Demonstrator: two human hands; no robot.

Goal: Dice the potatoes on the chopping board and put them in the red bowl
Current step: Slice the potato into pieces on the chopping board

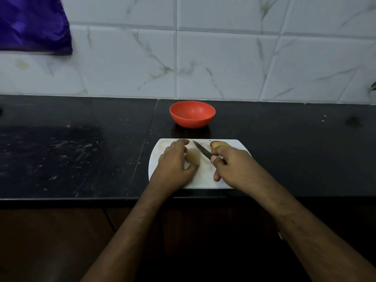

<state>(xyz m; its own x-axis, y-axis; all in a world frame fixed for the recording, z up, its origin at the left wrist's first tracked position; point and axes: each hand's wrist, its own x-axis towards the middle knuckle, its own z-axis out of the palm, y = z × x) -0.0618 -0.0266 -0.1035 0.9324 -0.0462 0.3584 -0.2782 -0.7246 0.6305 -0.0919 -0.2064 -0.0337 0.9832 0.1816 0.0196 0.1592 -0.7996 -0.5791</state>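
A white chopping board (205, 180) lies on the black counter near its front edge. On it, my left hand (175, 161) holds a pale peeled potato piece (192, 158) between fingers and thumb. My right hand (227, 163) grips a knife (201, 150) by the handle; the dark blade points up-left, just right of that piece and above the board. A second, yellow-brown potato (219, 145) sits at the board's far right, partly hidden by my right hand. The red bowl (192, 113) stands empty behind the board, near the wall.
The black stone counter (71, 155) stretches left and right, with a seam (142, 147) just left of the board. A white marbled tile wall (203, 58) rises behind. A purple cloth (32, 25) hangs at the upper left.
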